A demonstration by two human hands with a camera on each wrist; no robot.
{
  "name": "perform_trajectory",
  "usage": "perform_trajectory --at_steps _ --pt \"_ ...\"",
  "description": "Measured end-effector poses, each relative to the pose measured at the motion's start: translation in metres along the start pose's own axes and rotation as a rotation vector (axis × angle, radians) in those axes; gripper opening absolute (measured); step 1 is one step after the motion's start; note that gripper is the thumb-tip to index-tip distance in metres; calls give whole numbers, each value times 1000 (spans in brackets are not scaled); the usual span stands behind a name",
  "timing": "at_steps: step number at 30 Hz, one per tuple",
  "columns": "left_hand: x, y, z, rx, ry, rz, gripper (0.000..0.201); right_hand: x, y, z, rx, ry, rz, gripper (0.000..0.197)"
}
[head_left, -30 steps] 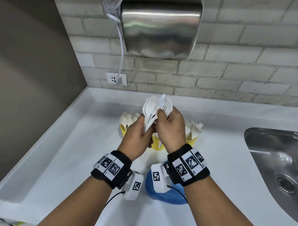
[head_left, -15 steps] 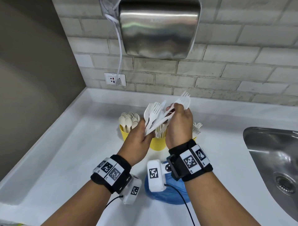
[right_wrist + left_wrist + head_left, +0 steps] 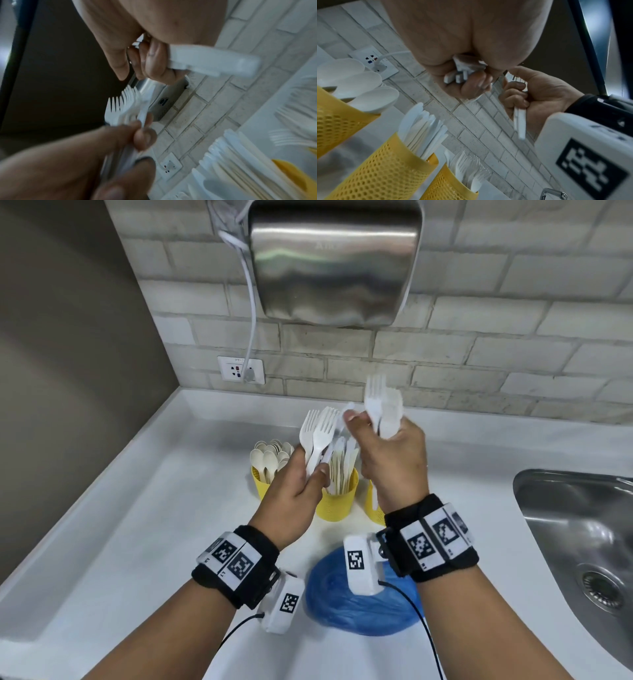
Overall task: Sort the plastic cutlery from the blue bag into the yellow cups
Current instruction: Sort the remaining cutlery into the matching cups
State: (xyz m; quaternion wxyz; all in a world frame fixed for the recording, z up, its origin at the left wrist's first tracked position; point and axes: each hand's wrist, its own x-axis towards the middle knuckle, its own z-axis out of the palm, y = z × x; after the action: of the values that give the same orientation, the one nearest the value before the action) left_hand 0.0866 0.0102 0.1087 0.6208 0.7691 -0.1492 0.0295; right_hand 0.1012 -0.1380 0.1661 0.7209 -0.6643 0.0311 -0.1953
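My left hand (image 3: 301, 484) grips a bunch of white plastic forks (image 3: 318, 433) by their handles, tines up, above the yellow cups. My right hand (image 3: 387, 446) holds a smaller bunch of forks (image 3: 380, 405) upright, just right of the left hand's bunch and higher. Three yellow perforated cups stand below: the left cup (image 3: 262, 482) holds spoons, the middle cup (image 3: 337, 503) knives, the right cup (image 3: 373, 508) is mostly hidden behind my right wrist. The left wrist view shows forks (image 3: 467, 167) in that right cup. The blue bag (image 3: 359, 607) lies crumpled near the counter's front.
A steel sink (image 3: 582, 542) is sunk into the white counter (image 3: 137, 525) at the right. A steel hand dryer (image 3: 332, 261) hangs on the brick wall above the cups, its cord plugged into a socket (image 3: 241, 369). A grey wall closes the left side.
My right hand has pulled a few forks out of the left hand's bunch and carried them up and to the right. The left hand stays over the cups with the remaining forks.
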Motion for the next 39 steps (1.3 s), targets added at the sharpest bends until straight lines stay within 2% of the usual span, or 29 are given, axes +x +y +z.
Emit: perform_trajectory --at_steps 3,5,7,14,16,20,25,28,32,36,39 --pt "1 1 2 57 -7 49 11 -8 8 8 -172 -69 -49 25" --pt "1 6 3 119 3 92 22 -9 10 11 -237 -60 -54 24" --pt "0 10 3 181 21 124 30 -9 11 13 -224 -35 -35 23" --pt "0 2 2 221 32 107 18 -12 12 20 -106 -10 26 15" --pt "0 2 1 229 26 104 15 -11 12 21 -74 26 14 11" --pt "0 4 1 245 23 107 15 -9 11 23 -25 66 -13 22" --pt "0 6 4 246 18 120 21 -5 14 23 -85 89 -46 12" --pt "1 7 2 247 25 112 22 -3 13 21 -104 59 -75 10" --pt "3 11 -1 235 21 131 24 2 13 16 60 27 -20 8" --pt "5 16 -3 193 16 148 27 -1 12 14 127 -95 20 16" --pt "5 17 -2 92 24 117 26 -3 7 11 202 -176 85 7"
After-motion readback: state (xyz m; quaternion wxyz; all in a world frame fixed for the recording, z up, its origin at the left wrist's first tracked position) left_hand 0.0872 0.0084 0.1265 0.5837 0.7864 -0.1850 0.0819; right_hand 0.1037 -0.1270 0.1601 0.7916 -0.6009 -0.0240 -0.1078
